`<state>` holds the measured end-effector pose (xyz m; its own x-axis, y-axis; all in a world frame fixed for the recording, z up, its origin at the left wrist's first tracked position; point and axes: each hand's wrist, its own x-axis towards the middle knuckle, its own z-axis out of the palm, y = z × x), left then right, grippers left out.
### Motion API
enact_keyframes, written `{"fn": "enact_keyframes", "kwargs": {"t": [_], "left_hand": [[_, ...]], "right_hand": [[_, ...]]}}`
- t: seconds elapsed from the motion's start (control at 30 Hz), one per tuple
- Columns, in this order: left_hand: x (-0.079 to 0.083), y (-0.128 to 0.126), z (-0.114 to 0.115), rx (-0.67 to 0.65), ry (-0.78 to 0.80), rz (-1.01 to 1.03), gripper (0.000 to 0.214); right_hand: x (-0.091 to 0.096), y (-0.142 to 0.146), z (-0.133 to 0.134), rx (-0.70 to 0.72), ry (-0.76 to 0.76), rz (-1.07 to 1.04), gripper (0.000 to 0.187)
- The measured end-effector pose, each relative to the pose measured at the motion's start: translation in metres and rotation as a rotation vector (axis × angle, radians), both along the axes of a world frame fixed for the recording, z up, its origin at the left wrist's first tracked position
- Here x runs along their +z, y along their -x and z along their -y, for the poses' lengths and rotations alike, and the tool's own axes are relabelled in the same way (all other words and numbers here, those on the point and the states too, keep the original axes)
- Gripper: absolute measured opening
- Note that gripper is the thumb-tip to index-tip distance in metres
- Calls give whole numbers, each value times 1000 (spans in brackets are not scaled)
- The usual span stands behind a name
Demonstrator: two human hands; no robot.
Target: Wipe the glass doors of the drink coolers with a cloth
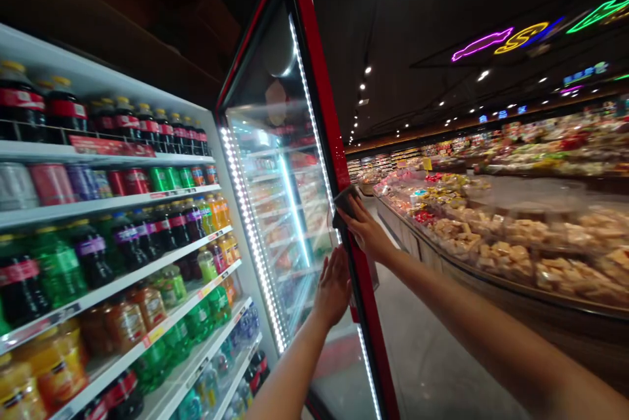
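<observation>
We count two hands: one left hand and one right hand, with one dark cloth in the right. We see one glass cooler door carrying two white LED strips. To the left, the cooler has at least five shelves. Its top shelf holds about eight dark bottles in front, and the next holds about ten cans. Far right, we make out four neon signs and one yellow price sign. The food pieces in the near right display are too many to count.
</observation>
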<state>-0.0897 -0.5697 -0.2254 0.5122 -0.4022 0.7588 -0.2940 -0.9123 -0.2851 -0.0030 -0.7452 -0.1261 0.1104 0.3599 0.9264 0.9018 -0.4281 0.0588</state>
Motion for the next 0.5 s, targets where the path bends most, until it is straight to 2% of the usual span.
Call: {"fn": "enact_keyframes", "kwargs": {"t": [0.07, 0.1, 0.17, 0.23, 0.33, 0.4, 0.43, 0.5], "left_hand": [[-15, 10, -8, 17, 2, -18, 87], [-19, 14, -11, 23, 5, -20, 88], [-20, 20, -16, 19, -2, -23, 88], [-12, 22, -18, 0, -21, -32, 87], [10, 20, -14, 7, 16, -49, 85], [22, 18, -7, 38, 69, -67, 82], [26, 17, -4, 47, 84, -81, 79], [27, 18, 0, 44, 99, -111, 73]], "right_hand": [[-63, 12, 5, -24, 26, -30, 73], [-89, 19, 7, -44, 42, -47, 75], [-119, 29, 9, -92, 71, -66, 75], [-121, 36, 8, -150, 76, -85, 72], [-94, 38, -2, -193, 32, -128, 65], [-81, 41, -11, -165, -25, -148, 61], [-81, 43, -16, -149, -60, -156, 60], [-92, 51, -26, -123, -132, -164, 62]]}}
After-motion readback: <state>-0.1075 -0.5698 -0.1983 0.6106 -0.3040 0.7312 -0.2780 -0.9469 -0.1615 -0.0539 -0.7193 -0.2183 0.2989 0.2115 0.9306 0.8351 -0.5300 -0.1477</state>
